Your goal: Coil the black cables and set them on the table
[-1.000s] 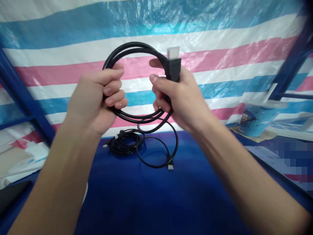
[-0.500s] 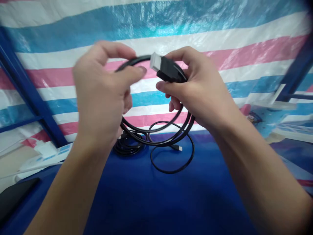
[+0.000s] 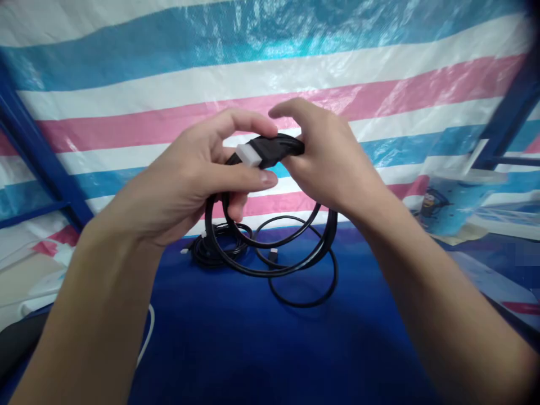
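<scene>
Both hands hold up a looped black HDMI cable (image 3: 324, 242) above the blue surface. Its black plug (image 3: 268, 149), tipped with a pale cap (image 3: 248, 155), points left at the top of the loops. My left hand (image 3: 181, 163) closes around the plug end, forefinger above and thumb below. Gripping the loops just right of the plug is my right hand (image 3: 329, 152), its forefinger lifted and its other fingers mostly hidden. A free plug (image 3: 273, 255) and a thin loop (image 3: 312, 305) of black cable hang or lie below; I cannot tell which.
Behind the held loops, another coiled black cable (image 3: 211, 259) lies on the blue surface (image 3: 274, 354). A blue patterned cup (image 3: 451, 202) stands at right. A white cord (image 3: 147, 334) and a dark object (image 3: 19, 343) are at left. Striped sheeting (image 3: 253, 73) hangs behind, between blue posts.
My left hand has moved in and closed around the plug end. The plug has shifted left and lower, and my right forefinger has lifted off it. The hanging loops have dropped slightly.
</scene>
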A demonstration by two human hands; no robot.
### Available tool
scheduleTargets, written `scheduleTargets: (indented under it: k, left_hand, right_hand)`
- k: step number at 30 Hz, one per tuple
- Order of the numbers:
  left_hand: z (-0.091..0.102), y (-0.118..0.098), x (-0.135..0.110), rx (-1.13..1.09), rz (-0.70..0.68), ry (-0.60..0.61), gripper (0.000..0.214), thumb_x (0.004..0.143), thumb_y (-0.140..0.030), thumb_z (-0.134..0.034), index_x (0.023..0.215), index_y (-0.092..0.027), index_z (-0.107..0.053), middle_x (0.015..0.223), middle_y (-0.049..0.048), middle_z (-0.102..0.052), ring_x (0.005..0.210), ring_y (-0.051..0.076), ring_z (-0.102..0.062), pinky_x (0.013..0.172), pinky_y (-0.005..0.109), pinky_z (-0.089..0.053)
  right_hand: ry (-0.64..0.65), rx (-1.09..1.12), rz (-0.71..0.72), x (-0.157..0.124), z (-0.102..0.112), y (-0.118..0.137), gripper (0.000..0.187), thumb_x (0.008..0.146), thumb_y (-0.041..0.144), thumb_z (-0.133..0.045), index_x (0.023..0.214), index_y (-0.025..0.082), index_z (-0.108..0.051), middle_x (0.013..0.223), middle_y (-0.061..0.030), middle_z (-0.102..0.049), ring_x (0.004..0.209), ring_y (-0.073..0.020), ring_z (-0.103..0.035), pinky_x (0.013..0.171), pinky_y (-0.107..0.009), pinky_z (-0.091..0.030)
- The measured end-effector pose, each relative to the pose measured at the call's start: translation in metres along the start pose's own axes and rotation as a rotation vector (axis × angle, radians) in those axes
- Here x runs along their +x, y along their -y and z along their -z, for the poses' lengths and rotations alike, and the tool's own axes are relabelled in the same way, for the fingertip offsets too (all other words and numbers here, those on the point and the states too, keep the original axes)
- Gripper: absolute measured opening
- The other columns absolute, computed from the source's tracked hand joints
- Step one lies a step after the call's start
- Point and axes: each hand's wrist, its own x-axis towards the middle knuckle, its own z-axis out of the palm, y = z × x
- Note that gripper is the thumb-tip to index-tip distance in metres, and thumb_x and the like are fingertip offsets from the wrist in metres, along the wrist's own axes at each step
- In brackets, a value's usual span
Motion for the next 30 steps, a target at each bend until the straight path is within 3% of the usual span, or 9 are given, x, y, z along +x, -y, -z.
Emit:
scheduleTargets:
  k: [3, 7, 10, 12, 18, 21, 23, 26, 30]
  left_hand:
    - [0.008, 0.007, -0.004, -0.072, 0.029, 0.193, 0.053, 0.064, -0.001, -0.07, 0.111, -0.027, -0.064, 0.078, 0.0009, -0.068, 0.061, 0.014, -0.066, 0.053, 0.02, -0.052]
    - [0.006, 0.015, -0.003, -0.233, 0.073, 0.346, 0.062, 0.065, -0.006, -0.072, 0.119, -0.031, -0.058, 0.11, 0.0049, -0.067, 0.1, 0.024, -0.067, 0.08, 0.033, -0.057]
    - [-0.007, 0.013, 0.003, -0.235, 0.134, 0.185, 0.047, 0.073, -0.011, -0.063, 0.117, -0.025, -0.054, 0.081, 0.0013, -0.066, 0.063, 0.016, -0.068, 0.052, 0.022, -0.055]
    - [-0.014, 0.009, 0.007, -0.144, 0.19, 0.094, 0.048, 0.071, -0.007, -0.06, 0.115, -0.024, -0.052, 0.067, -0.0037, -0.059, 0.038, 0.005, -0.052, 0.034, 0.012, -0.036]
    - [-0.004, -0.001, 0.006, -0.09, 0.075, -0.191, 0.027, 0.077, -0.003, -0.045, 0.1, -0.017, -0.05, 0.052, -0.0094, -0.044, 0.031, -0.002, -0.032, 0.036, 0.01, -0.018]
    - [0.003, 0.0, 0.005, -0.175, -0.1, -0.404, 0.026, 0.074, -0.003, -0.05, 0.095, -0.018, -0.045, 0.052, -0.0086, -0.046, 0.033, 0.003, -0.031, 0.032, 0.017, -0.017]
    - [0.005, 0.003, 0.005, -0.213, -0.129, -0.401, 0.031, 0.076, -0.002, -0.049, 0.101, -0.019, -0.044, 0.054, -0.0082, -0.047, 0.035, 0.005, -0.037, 0.033, 0.017, -0.023]
    - [0.007, 0.008, 0.006, -0.212, 0.016, -0.21, 0.033, 0.076, -0.005, -0.051, 0.106, -0.019, -0.048, 0.056, -0.0061, -0.049, 0.038, 0.01, -0.049, 0.034, 0.018, -0.035]
    - [0.0, 0.012, 0.007, -0.148, 0.22, 0.017, 0.017, 0.075, -0.007, -0.058, 0.088, -0.018, -0.058, 0.046, -0.0079, -0.036, 0.031, 0.004, -0.039, 0.035, 0.015, -0.033]
  right_hand:
    - [0.046, -0.098, 0.078, -0.003, -0.002, -0.004, 0.064, 0.076, 0.007, -0.045, 0.139, 0.013, -0.041, 0.085, -0.0076, -0.065, 0.079, -0.0273, -0.059, 0.066, -0.033, -0.037]
    - [0.062, -0.126, 0.108, -0.007, -0.004, -0.007, 0.076, 0.074, 0.008, -0.043, 0.148, 0.018, -0.029, 0.06, 0.0001, -0.052, 0.054, -0.0212, -0.048, 0.056, -0.029, -0.03]
    - [0.036, -0.18, 0.132, -0.008, -0.009, -0.006, 0.076, 0.073, 0.009, -0.046, 0.147, 0.019, -0.032, 0.064, -0.0017, -0.052, 0.056, -0.0207, -0.048, 0.056, -0.029, -0.029]
    - [0.027, -0.173, 0.147, -0.007, -0.014, -0.005, 0.076, 0.072, 0.01, -0.049, 0.146, 0.018, -0.034, 0.069, -0.0031, -0.057, 0.06, -0.0219, -0.051, 0.056, -0.03, -0.03]
    - [0.043, 0.408, -0.081, -0.002, -0.022, -0.009, 0.039, 0.076, 0.008, -0.056, 0.114, 0.014, -0.058, 0.074, -0.003, -0.059, 0.061, -0.0173, -0.057, 0.057, -0.028, -0.043]
    - [0.156, 0.862, -0.316, 0.0, -0.016, -0.013, 0.011, 0.084, 0.018, -0.057, 0.095, 0.014, -0.059, 0.059, 0.0018, -0.048, 0.047, -0.011, -0.047, 0.049, -0.026, -0.043]
    - [0.172, 1.026, -0.403, 0.0, -0.011, -0.012, 0.007, 0.087, 0.021, -0.057, 0.091, 0.016, -0.057, 0.05, 0.0073, -0.032, 0.039, -0.0068, -0.032, 0.044, -0.023, -0.039]
    - [0.129, 0.835, -0.339, -0.002, -0.004, -0.006, 0.003, 0.088, 0.02, -0.056, 0.087, 0.018, -0.057, 0.05, 0.0083, -0.023, 0.04, -0.0059, -0.021, 0.041, -0.022, -0.027]
    - [0.09, 0.238, -0.029, -0.002, -0.004, 0.006, 0.013, 0.08, 0.006, -0.055, 0.082, 0.015, -0.064, 0.069, -0.0009, -0.056, 0.059, -0.0104, -0.048, 0.054, -0.025, -0.031]
